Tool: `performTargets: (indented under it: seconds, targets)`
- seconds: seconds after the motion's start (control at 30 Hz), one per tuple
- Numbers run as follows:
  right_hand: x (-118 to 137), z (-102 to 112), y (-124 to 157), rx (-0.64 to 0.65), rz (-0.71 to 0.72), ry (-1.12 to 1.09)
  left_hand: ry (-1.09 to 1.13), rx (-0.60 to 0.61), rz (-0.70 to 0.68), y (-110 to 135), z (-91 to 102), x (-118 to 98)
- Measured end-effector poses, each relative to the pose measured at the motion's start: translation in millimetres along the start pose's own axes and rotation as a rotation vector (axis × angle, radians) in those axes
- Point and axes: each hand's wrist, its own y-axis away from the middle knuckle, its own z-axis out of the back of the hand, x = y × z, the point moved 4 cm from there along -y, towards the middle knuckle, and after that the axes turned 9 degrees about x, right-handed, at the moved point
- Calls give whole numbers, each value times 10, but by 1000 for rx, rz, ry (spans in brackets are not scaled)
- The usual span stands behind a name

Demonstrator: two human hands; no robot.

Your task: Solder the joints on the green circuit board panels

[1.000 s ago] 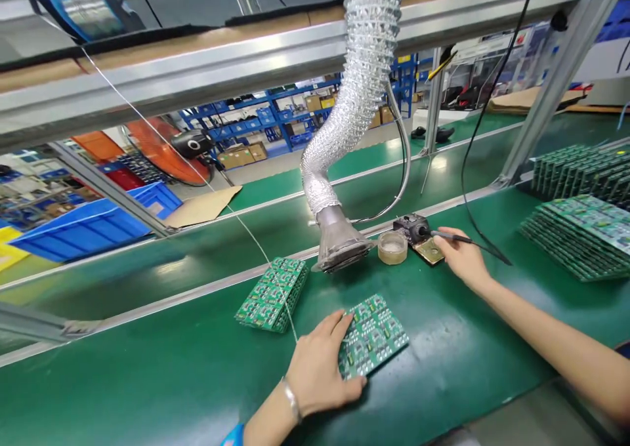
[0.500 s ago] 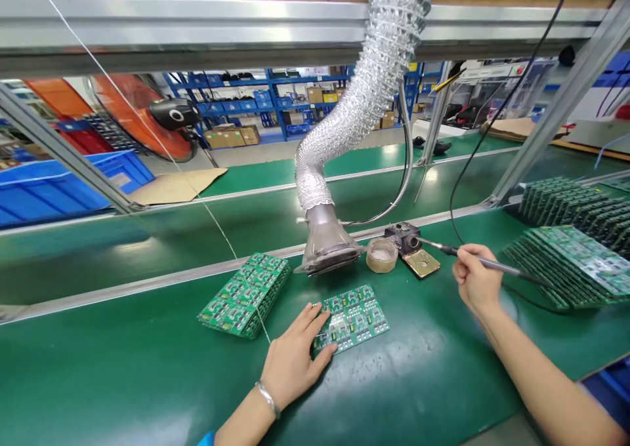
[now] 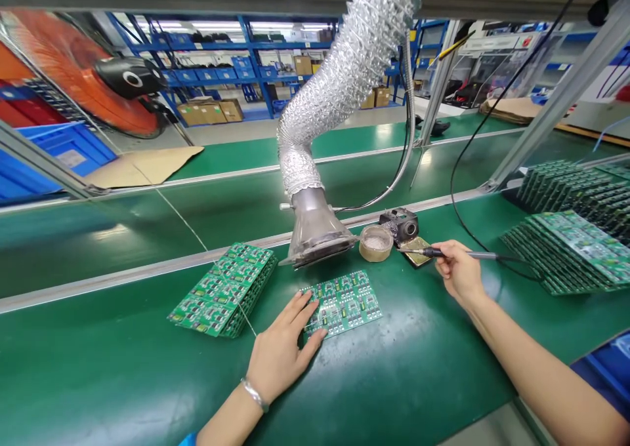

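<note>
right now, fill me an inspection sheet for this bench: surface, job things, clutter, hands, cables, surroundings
surface: green bench top, glossy, reflecting light
job things: circuit board panel lying flat; soldering iron; iron stand; thin solder wire running down to the left hand
clutter: board stacks at left and right; round tub beside the stand
left hand: fingers spread on the panel's left end
right hand: gripping the iron, tip over the stand's tray; contact unclear
cables: black cord hanging down near the right hand
surroundings: extraction hood on foil duct; orange fan; blue shelving
</note>
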Motion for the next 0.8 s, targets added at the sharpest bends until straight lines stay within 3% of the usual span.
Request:
performTargets:
  seconds: [0.37, 0.43, 0.53, 0.6, 0.7, 0.8]
  targets:
    - [109, -92, 157, 49, 286, 197, 25, 106, 72, -81, -93, -128]
    - [161, -153, 249, 41, 368, 270, 46, 72, 75, -93, -46, -144]
    - [182, -275, 462, 28, 475, 443, 101, -79, 23, -37, 102, -176]
    - [131, -423, 641, 141, 527, 567, 145, -151, -70, 41, 183, -237]
    - [23, -787, 1010, 536, 728, 707, 164, -156, -174, 169, 205, -359]
    - [-26, -1077, 1334, 663, 849, 679, 191, -146, -195, 270, 166, -462]
